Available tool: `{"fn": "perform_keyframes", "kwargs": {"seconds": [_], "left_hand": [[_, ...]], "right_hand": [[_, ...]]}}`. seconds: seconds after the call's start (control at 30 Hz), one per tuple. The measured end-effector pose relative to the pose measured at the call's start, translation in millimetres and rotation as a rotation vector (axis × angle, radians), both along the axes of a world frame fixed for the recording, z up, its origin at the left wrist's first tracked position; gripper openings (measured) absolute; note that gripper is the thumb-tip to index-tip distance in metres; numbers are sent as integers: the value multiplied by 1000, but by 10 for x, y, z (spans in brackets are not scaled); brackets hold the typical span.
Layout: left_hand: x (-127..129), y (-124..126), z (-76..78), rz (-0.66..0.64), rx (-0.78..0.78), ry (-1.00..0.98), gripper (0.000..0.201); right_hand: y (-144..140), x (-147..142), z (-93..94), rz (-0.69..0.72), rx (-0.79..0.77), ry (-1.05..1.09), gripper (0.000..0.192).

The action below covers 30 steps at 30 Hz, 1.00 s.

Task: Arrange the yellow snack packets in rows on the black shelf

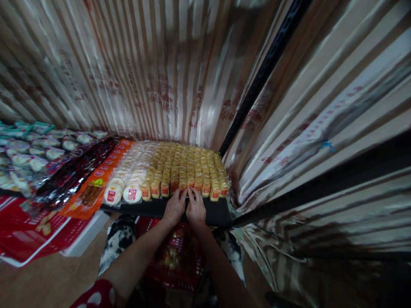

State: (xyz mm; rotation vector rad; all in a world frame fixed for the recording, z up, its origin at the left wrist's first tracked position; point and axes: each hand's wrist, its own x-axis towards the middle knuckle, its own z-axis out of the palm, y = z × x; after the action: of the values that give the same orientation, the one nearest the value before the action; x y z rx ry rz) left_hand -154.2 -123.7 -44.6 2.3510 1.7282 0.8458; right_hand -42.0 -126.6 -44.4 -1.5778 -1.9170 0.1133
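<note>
Your left hand (175, 207) and right hand (195, 208) sit side by side, touching each other, palms down, fingers stretched forward onto the front row of small yellow wrapped snack cakes with red labels (186, 164). Fingertips rest on the packs at the row's middle; neither hand is closed around a pack, both lie flat and loosely spread. The cakes fill the right part of a black flat display tray (157, 207), packed in tight rows from its front edge to the back. Just left of them on the same tray, round white wrapped pastries with red labels (128, 179) lie in rows. Further left, orange flat snack packets (93, 190), then dark glossy packets (77, 171), then pale wrapped sweets with teal trim (28, 149). Red and white printed sheet (28, 231) lies at lower left. A shiny beige striped curtain (144, 64) hangs behind and to the right. A red basket (180, 261) sits below your forearms.
</note>
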Motion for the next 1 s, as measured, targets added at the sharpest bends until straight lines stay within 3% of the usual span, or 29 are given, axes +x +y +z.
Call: {"fn": "perform_keyframes", "kwargs": {"seconds": [0.3,0.7,1.0], "left_hand": [[10,9,15,-5,-36,15,45],[-5,19,-47,-35,61,-21,50],[-16,-6,-10,-70,174,142,47]], "right_hand": [[-6,-9,1,11,-16,3,53],[-4,-15,20,14,-14,24,63],[-81,81,51,-14,131,154,55]]}}
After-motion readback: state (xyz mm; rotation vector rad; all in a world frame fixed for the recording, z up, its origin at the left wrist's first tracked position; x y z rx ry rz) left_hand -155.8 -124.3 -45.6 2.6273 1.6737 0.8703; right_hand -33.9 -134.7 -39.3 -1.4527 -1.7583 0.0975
